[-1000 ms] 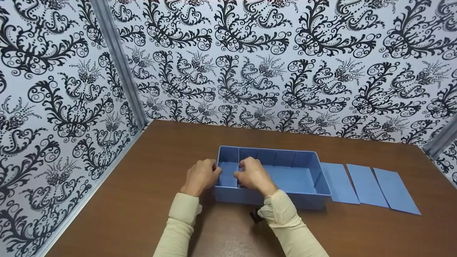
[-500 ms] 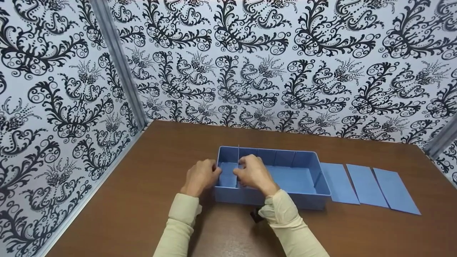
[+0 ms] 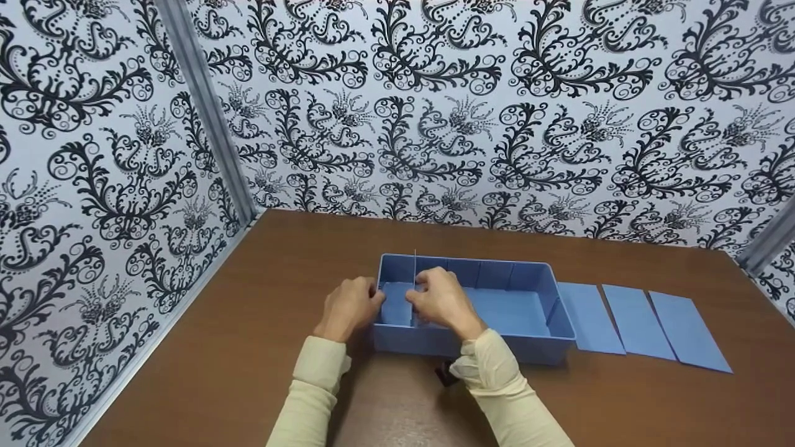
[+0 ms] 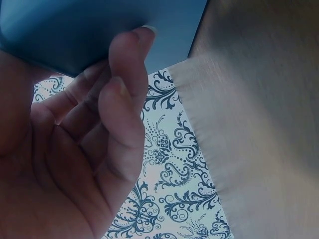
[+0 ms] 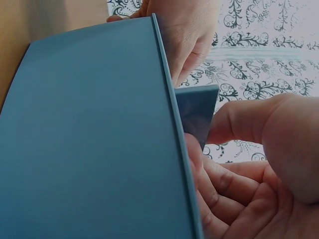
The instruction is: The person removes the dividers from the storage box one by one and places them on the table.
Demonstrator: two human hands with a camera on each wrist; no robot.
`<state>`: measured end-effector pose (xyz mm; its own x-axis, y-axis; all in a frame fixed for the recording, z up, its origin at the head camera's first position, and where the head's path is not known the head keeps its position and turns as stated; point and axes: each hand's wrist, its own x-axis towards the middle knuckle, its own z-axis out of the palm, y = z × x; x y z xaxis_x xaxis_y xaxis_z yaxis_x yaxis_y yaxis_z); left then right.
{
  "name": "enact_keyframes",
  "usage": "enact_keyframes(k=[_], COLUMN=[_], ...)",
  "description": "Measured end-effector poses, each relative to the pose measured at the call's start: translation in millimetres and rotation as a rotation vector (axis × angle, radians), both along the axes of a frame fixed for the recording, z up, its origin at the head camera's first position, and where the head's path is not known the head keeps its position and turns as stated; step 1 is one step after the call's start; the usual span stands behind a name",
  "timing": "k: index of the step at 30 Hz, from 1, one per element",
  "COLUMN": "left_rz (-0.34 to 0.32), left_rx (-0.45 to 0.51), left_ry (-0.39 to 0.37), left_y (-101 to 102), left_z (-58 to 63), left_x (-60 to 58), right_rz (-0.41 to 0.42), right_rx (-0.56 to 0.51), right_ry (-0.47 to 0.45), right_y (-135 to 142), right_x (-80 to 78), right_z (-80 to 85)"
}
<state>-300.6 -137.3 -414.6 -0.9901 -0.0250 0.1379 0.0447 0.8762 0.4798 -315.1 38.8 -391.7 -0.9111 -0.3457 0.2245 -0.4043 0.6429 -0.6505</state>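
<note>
A long blue plastic box [image 3: 410, 341] lies across the brown table. My left hand [image 3: 349, 307] grips its left end wall, thumb on the inner side and curled fingers [image 4: 127, 64] against the outside. My right hand [image 3: 444, 301] reaches into the box and pinches a thin blue divider [image 5: 197, 112] between thumb and fingers. That divider stands upright across the box near its left end, its top edge rising a little above the rim. Behind the box's long wall in the right wrist view, its lower part is hidden.
Three flat blue panels lie in a row right of the box: a near one [image 3: 587, 316], a middle one [image 3: 640, 323] and a far one [image 3: 690, 329]. Patterned walls [image 3: 459, 136] close off the table's back and left. A small black object [image 3: 445, 374] shows by the right cuff.
The divider has risen slightly, its top edge now showing above the box's back rim. My right hand has moved up a little with it; my left hand has stayed in place.
</note>
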Motion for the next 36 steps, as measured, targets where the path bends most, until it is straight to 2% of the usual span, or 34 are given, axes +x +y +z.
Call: enact_keyframes(k=[15,19,24,36], left_rz=[0.005,0.002,0.003,0.004], left_rx=[0.002,0.010,0.010,0.018], left_ry=[0.005,0.018,0.025,0.009], left_y=[0,0,-1,0], left_z=[-0.4,0.0,-0.1,-0.1], left_x=[0.3,0.8,0.9,0.1], right_rz=[-0.028,-0.035,-0.043,-0.063], right_rx=[-0.049,-0.090,-0.117,-0.105], right_ry=[-0.048,-0.057,-0.040,-0.013], right_y=[0,-1,-1,0], right_x=[1.9,4.1,5.9,7.5], right_z=[5.2,6.7,7.8,12.3])
